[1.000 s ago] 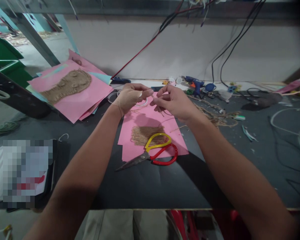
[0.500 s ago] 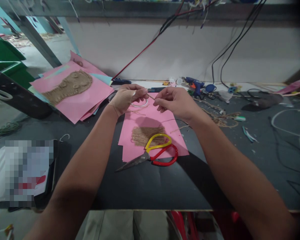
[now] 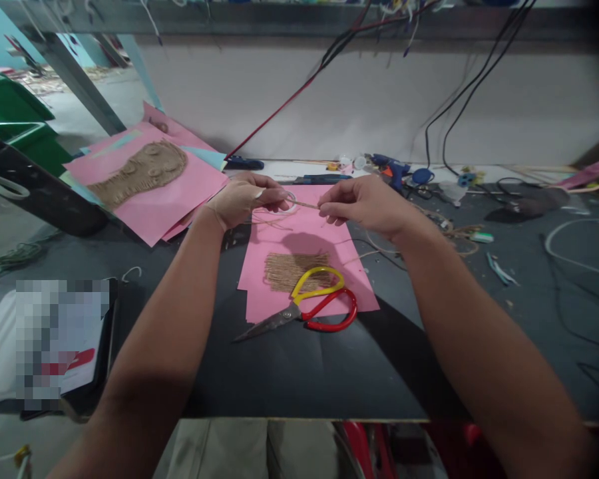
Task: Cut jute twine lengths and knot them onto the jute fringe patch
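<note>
My left hand (image 3: pixel 242 199) and my right hand (image 3: pixel 364 203) are held above a pink paper sheet (image 3: pixel 304 246), each pinching one end of a thin jute strand (image 3: pixel 303 204) stretched between them. Both hands are closed on it, fingertips a short way apart. Below them, a patch of jute strands (image 3: pixel 289 269) is laid in rows on the pink sheet. Scissors with a yellow and a red handle (image 3: pixel 309 307) lie across the sheet's front edge, blades pointing left.
A stack of pink sheets with a larger jute shape (image 3: pixel 140 174) lies at the back left. A blue glue gun (image 3: pixel 392 166), loose jute scraps (image 3: pixel 444 229) and cables sit at the back right. A white paper and dark board (image 3: pixel 80 346) lie front left.
My hands have moved apart, pulling the jute strand straighter between them, and have dropped slightly toward the pink sheet.
</note>
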A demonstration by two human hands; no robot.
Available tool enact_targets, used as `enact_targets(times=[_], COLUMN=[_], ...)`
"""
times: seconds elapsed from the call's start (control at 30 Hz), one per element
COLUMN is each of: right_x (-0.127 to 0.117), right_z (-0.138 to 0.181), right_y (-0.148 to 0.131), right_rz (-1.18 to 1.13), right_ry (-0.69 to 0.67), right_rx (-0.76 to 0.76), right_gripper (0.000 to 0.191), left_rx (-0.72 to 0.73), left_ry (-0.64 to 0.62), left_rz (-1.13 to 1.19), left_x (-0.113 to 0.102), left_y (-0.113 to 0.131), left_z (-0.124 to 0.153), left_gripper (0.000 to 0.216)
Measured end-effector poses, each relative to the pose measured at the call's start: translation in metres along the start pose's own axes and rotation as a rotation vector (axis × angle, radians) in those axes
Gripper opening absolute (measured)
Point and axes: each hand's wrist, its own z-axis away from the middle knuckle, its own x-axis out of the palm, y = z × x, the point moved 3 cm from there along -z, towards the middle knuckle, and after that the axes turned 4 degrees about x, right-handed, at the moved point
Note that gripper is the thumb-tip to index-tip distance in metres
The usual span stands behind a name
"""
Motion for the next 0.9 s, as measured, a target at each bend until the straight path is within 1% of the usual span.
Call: enact_targets(times=[0.17, 0.27, 0.33, 0.4, 0.47, 0.53, 0.57, 0.63, 0.7, 0.73, 0.8, 0.9], right_x=[-0.004, -0.007, -0.007, -0.006, -0.002, 0.003, 0.005, 0.009, 0.013, 0.014, 0.016, 0.016], right_z=[-0.001, -0.002, -0.002, -0.002, -0.001, 0.000, 0.001, 0.003, 0.004, 0.004, 0.005, 0.007], right_y=[0.004, 0.006, 0.006, 0.006, 0.004, 0.001, 0.000, -0.003, -0.005, -0.006, -0.007, -0.008], right_rz=[0.039, 0.045, 0.051, 0.072, 0.110, 0.154, 0.174, 0.208, 0.232, 0.242, 0.256, 0.252], right_ry=[-0.006, 0.004, 0.006, 0.001, -0.024, -0.050, -0.058, -0.068, -0.086, -0.097, -0.120, -0.126], right_rx=[-0.005, -0.022, -0.039, -0.057, -0.072, -0.082, -0.087, -0.100, -0.117, -0.122, -0.129, -0.133], right_gripper=[0.010, 0.009, 0.008, 0.008, 0.006, 0.004, 0.003, 0.003, 0.003, 0.003, 0.002, 0.006], left_rx=[-0.059, -0.097, -0.098, -0.094, -0.078, -0.046, -0.025, -0.004, -0.021, -0.036, -0.064, -0.070], left_ry=[-0.149, -0.246, -0.245, -0.189, -0.139, -0.132, -0.149, -0.248, -0.339, -0.360, -0.365, -0.349], left_rz=[-0.106, -0.219, -0.300, -0.330, -0.290, -0.254, -0.263, -0.318, -0.360, -0.372, -0.384, -0.398], left_x=[-0.005, -0.007, -0.006, -0.003, 0.004, 0.013, 0.017, 0.026, 0.033, 0.034, 0.035, 0.034], left_y=[0.003, 0.002, 0.003, 0.006, 0.012, 0.019, 0.022, 0.026, 0.026, 0.024, 0.021, 0.016], left_z=[0.006, 0.006, 0.004, 0.002, 0.000, -0.001, -0.001, -0.001, 0.000, 0.001, 0.001, 0.000], left_gripper=[0.014, 0.009, 0.009, 0.014, 0.024, 0.027, 0.025, 0.017, 0.015, 0.016, 0.019, 0.023])
